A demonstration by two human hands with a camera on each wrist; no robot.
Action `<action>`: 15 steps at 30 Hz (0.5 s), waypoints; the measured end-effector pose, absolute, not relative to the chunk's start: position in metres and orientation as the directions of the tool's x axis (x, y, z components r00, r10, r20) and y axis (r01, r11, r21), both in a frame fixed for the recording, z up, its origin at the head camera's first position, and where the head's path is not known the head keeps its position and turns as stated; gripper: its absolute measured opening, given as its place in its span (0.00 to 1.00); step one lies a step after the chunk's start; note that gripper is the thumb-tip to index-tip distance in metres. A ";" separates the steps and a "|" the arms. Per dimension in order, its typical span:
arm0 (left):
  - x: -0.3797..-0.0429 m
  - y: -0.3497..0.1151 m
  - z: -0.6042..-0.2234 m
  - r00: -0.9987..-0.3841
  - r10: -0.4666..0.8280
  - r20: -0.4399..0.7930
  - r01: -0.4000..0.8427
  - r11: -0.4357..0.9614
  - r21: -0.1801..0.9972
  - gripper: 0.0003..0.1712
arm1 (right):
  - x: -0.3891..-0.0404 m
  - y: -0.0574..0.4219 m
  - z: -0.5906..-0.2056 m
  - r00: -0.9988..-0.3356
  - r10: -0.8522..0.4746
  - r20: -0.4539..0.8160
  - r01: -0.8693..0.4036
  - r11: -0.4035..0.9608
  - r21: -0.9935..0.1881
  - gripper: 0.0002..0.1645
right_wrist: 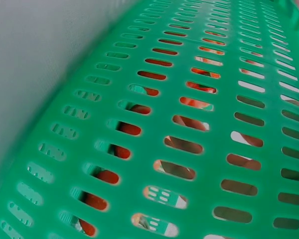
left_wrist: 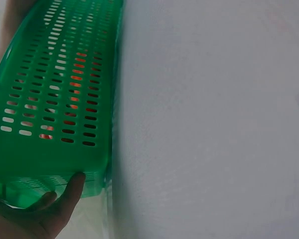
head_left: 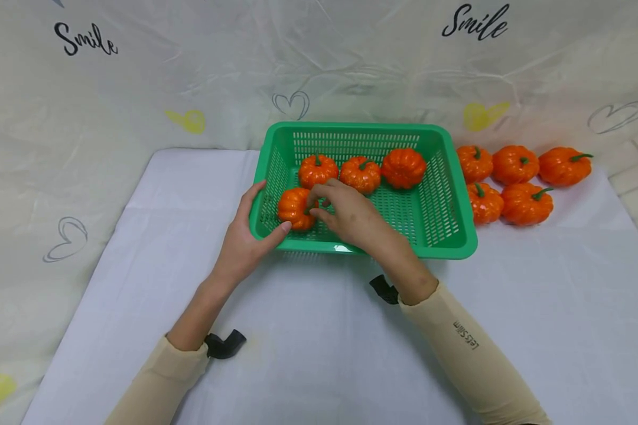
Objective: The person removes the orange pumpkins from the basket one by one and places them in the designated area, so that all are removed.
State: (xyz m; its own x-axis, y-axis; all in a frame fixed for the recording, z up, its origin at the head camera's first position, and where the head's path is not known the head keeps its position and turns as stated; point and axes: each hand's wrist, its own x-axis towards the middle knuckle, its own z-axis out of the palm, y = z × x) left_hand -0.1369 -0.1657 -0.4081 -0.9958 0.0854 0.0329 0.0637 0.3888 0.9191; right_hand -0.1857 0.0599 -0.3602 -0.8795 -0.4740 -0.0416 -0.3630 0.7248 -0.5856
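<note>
A green plastic basket (head_left: 449, 239) with slotted walls stands on the white-covered table. Inside it, three small orange pumpkins (head_left: 404, 168) sit in a row along the back. One more pumpkin (head_left: 295, 209) lies tilted at the front left, its stem side facing right. My right hand (head_left: 351, 215) reaches over the front rim and pinches that pumpkin around its stem. At the basket's front left corner my left hand (head_left: 247, 242) grips the rim, thumb over the front edge and fingers along the outer left wall. Through the slots in the right wrist view, orange pumpkin parts (right_wrist: 107, 176) show.
Several more orange pumpkins (head_left: 526, 203) stand in two rows against the basket's right side, near the table's back edge. White cloth (head_left: 308, 348) covers the table. Behind it hangs a pale printed sheet (head_left: 361, 65). Black straps (head_left: 225, 344) sit at the wrists.
</note>
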 end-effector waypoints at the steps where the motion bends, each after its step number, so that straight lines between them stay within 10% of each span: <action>1: -0.137 -0.166 -0.408 -0.996 0.085 0.033 0.063 0.389 0.919 0.49 | -0.186 0.060 -0.360 -0.879 -0.475 -0.040 -0.365 0.725 -0.583 0.07; 15: -0.136 -0.166 -0.407 -0.997 0.078 0.024 0.053 0.391 0.919 0.50 | -0.185 0.066 -0.360 -0.904 -0.423 -0.060 -0.291 0.713 -0.638 0.08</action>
State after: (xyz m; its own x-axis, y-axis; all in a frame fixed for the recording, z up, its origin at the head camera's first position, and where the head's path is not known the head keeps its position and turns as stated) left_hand -0.1360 -0.1658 -0.4069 -0.9967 0.0777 0.0242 0.0528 0.3914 0.9187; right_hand -0.1845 0.0657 -0.3598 -0.9039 -0.4234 -0.0601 -0.2915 0.7129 -0.6378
